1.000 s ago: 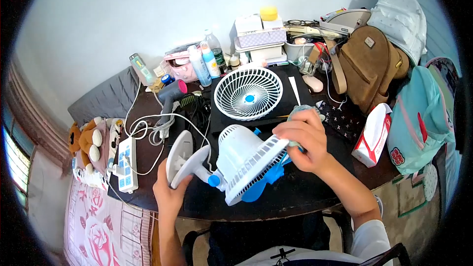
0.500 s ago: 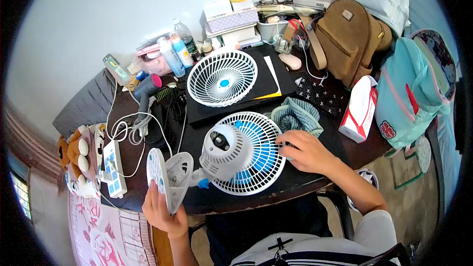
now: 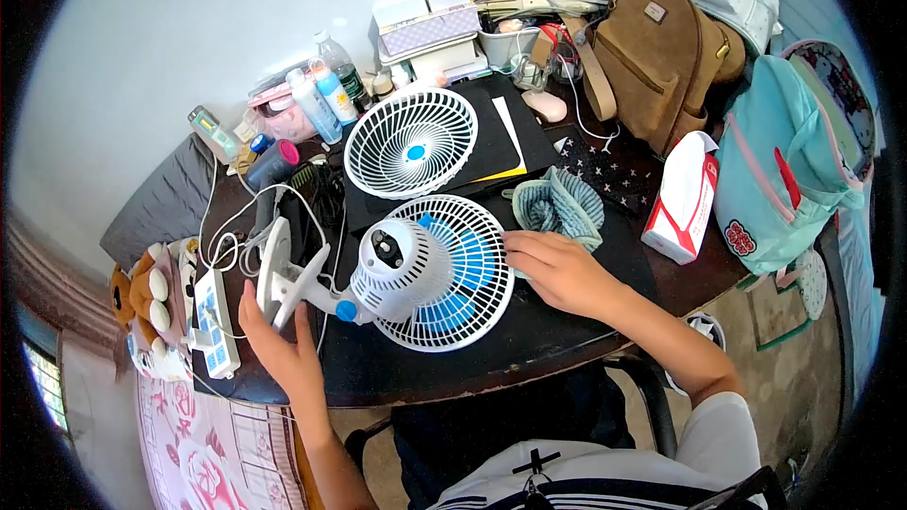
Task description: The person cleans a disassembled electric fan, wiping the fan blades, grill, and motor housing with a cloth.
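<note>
Fingers of the left hand (image 3: 283, 349) stand spread apart, thumb on one side and the other fingers on the other, with the white base (image 3: 274, 269) at the left of the fan (image 3: 402, 274) between them; whether they press on it, I cannot tell. Fingers of the right hand (image 3: 557, 269) lie together against the right rim of the fan's white grille (image 3: 487, 274), though a grip there cannot be made out.

Lying on the black-topped surface (image 3: 690, 283) in front of the person, the fan has its rounded motor housing turned up and its blue blades (image 3: 452, 288) showing through the bars. A blue knob (image 3: 346, 311) sits at the joint between the fan's housing and its base.

Just beyond the fan, a loose round white cover (image 3: 414, 153) with a blue centre rests on a flat black slab (image 3: 489, 109). Crumpled striped cloth (image 3: 562, 212) lies near the fan's right rim, and a red and white tissue box (image 3: 682, 208) stands farther right of the fan. Left of the fan is a white power strip (image 3: 217, 326); beyond the fan's base lies a hair dryer (image 3: 274, 165). Well beyond the fan, to its right, leans a brown backpack (image 3: 652, 66).
</note>
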A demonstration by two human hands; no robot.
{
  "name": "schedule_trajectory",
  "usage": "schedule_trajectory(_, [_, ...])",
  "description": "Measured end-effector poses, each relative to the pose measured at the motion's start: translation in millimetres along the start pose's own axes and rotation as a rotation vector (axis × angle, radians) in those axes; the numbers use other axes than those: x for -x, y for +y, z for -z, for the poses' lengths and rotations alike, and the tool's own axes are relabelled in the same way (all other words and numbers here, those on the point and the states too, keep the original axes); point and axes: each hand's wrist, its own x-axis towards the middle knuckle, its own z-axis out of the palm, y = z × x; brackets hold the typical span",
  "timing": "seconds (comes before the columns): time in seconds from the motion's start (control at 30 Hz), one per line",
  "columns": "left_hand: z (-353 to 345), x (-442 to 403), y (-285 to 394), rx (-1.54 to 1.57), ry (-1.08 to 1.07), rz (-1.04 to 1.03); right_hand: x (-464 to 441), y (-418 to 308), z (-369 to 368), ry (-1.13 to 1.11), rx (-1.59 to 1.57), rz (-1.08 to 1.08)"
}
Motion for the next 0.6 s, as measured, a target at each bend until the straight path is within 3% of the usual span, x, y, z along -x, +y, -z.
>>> schedule_trajectory(0.2, [-7,2,10,-0.196,-0.069,-0.027,-15,16,11,-0.044,-0.159,-0.002])
schedule_trajectory(0.23, [-8,5,16,-0.218,0.014,-0.115,-18,17,15,-0.006,-0.197,-0.038])
schedule_trajectory(0.33, [-7,30,46,-0.087,-0.144,-0.357,-28,21,30,-0.009,-0.190,-0.163])
schedule_trajectory(0.4, [-12,23,99,0.049,-0.380,-0.580,-44,21,29,0.070,-0.264,-0.157])
schedule_trajectory(0.47, [-40,31,124,0.165,-0.510,-0.643,-56,20,21,0.157,-0.341,-0.118])
schedule_trajectory(0.57, [-85,44,137,0.117,-0.462,-0.914,-71,15,20,0.081,-0.476,-0.128])
schedule_trajectory(0.6, [-92,44,144,0.186,-0.452,-0.884,-75,13,19,0.034,-0.535,-0.151])
